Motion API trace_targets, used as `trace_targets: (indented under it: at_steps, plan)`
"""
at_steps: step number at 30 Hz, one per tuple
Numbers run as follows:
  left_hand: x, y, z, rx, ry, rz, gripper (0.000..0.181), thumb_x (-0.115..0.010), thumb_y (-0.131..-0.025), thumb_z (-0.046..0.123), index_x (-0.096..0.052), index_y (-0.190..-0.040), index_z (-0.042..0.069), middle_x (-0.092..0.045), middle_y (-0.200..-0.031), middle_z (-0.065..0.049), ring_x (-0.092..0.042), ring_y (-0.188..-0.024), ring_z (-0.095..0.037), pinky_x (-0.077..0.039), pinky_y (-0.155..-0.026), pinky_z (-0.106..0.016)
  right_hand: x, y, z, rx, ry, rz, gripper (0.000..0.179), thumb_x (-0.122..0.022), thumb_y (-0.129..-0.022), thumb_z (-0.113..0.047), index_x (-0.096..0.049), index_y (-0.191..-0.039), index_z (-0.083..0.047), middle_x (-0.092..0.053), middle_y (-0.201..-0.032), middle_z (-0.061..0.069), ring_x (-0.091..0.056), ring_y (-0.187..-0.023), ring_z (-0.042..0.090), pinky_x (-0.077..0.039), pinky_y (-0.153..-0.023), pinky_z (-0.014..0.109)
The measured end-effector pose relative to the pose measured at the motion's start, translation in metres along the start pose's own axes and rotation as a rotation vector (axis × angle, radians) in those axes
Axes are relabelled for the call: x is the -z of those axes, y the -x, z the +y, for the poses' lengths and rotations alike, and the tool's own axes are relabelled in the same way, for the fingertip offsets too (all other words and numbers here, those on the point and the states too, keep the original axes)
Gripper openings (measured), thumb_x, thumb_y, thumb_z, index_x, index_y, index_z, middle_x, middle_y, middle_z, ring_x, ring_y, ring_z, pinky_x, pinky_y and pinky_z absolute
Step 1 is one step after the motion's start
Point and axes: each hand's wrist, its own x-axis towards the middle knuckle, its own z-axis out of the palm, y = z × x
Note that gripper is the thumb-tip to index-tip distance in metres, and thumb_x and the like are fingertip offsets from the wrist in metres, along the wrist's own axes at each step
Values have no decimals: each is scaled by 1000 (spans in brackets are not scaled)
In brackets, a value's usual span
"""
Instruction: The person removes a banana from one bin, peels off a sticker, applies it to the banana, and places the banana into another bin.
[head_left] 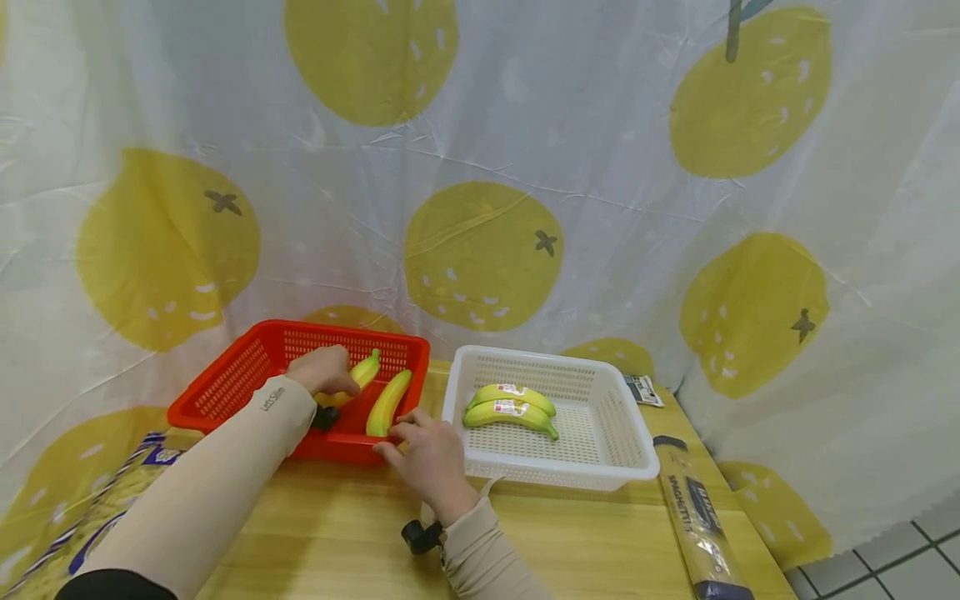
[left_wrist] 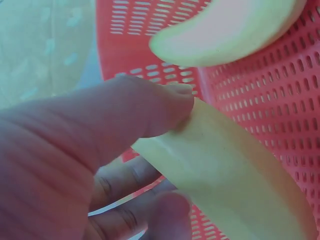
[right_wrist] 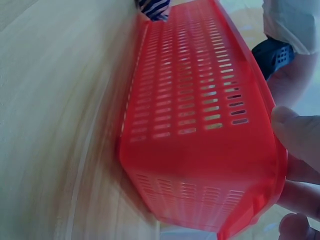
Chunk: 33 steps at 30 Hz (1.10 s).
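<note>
My left hand (head_left: 324,371) reaches into the red basket (head_left: 247,367) and holds a yellow banana (head_left: 365,372). In the left wrist view, the thumb lies on top of this banana (left_wrist: 230,170) near its end, with fingers beneath. A second banana (head_left: 389,404) lies beside it, by the basket's right side. My right hand (head_left: 429,460) is at the basket's near right corner. There, in the right wrist view, the thumb presses the red rim from outside and the other fingers bend round the corner.
To the right stands a white basket (head_left: 551,475) with two labelled bananas (head_left: 510,408) in it. A spaghetti pack (head_left: 697,517) lies along the table's right edge, a small packet (head_left: 643,390) behind it. Another pasta bag (head_left: 97,517) lies at left. A lemon-print curtain (head_left: 600,250) hangs behind.
</note>
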Motion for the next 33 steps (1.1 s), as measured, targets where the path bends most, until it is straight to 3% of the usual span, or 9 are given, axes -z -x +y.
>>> trace_targets:
  at_steps: [6, 11, 15, 20, 24, 26, 29, 33]
  plan:
    - [3, 6, 8, -41, 30, 14, 24, -83, -80, 33, -70, -81, 13, -57, -71, -3, -53, -68, -22, -40, -61, -35, 0, 4, 3, -1, -30, 43, 22, -78, -91, -40, -82, -96, -18, -75, -97, -8, -70, -78, 10, -51, -65, 18]
    - [7, 18, 16, -81, 71, 67, 40, -84, -80, 37, -70, -106, 10, -68, -94, -6, -57, -82, -25, -46, -67, -39, 1, 6, 1, 19, -79, 103, 17, -78, -91, -31, -81, -97, -15, -76, -95, -7, -71, -80, 9, -51, -65, 19]
    - [11, 36, 24, -154, 154, 122, 53, -80, -85, 39, -65, -123, 5, -70, -115, -12, -63, -92, -25, -57, -76, -41, 4, 6, -1, 11, -121, 148, 15, -78, -90, -25, -80, -99, -12, -76, -96, -5, -72, -79, 11, -53, -66, 19]
    - [10, 66, 36, -249, 374, 197, 61, -79, -89, 45, -61, -130, 4, -69, -120, -13, -67, -98, -26, -59, -84, -42, 13, 8, -4, -20, -205, 188, 21, -79, -89, -21, -77, -105, -7, -78, -99, 2, -69, -70, 11, -55, -65, 20]
    - [-1, 93, 44, -287, 620, 225, 66, -80, -89, 46, -58, -135, 4, -67, -124, -15, -67, -102, -26, -60, -82, -39, 20, 12, -6, -45, -282, 189, 32, -80, -90, -23, -73, -115, -5, -78, -104, 6, -51, -54, 2, -45, -57, 11]
    - [-11, 106, 46, -296, 767, 219, 66, -79, -90, 43, -55, -138, 4, -65, -129, -18, -67, -106, -27, -61, -82, -38, 23, 16, -6, -48, -306, 191, 38, -82, -89, -25, -70, -119, -5, -77, -105, 6, -43, -54, -1, -39, -55, 8]
    - [-29, 123, 47, -298, 945, 215, 62, -76, -94, 37, -52, -141, 3, -64, -132, -17, -66, -108, -24, -60, -85, -37, 29, 25, -5, -27, -318, 208, 47, -86, -85, -28, -67, -122, -5, -75, -106, 5, -43, -57, -2, -37, -55, 6]
    - [-58, 141, 47, -306, 1140, 191, 54, -69, -100, 27, -48, -143, 2, -68, -123, -10, -66, -95, -18, -58, -81, -32, 36, 41, -3, 32, -316, 263, 47, -89, -82, -27, -67, -119, -8, -72, -104, 1, -47, -60, 1, -37, -56, 4]
